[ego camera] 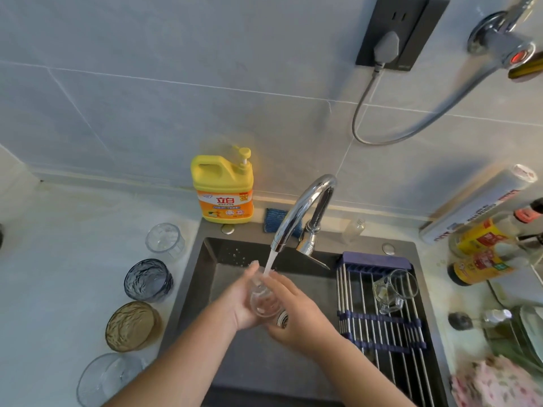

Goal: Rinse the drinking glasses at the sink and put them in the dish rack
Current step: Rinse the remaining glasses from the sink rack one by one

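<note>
Rinsing a clear drinking glass (263,301) under the faucet (305,207)
Held just below the faucet's spout, over the sink (205,274), mouth tipped up into the running water (270,262); gripped from both sides, with the fingers of the left hand (244,304) curled round its wall from the left of the faucet and those of the right hand (296,312) wrapped round its lower end from the right, nothing else in either grasp; right of the faucet, the dish rack (382,327) laid across the sink, bearing 1 clear handled mug (393,289); left of the faucet, on the counter, 4 more in a row running toward the camera: a clear tumbler (164,240), a blue glass (148,280), an amber glass (133,326), a wide clear glass (108,377); behind and left of the faucet, a yellow detergent bottle (222,189) against the wall
</note>
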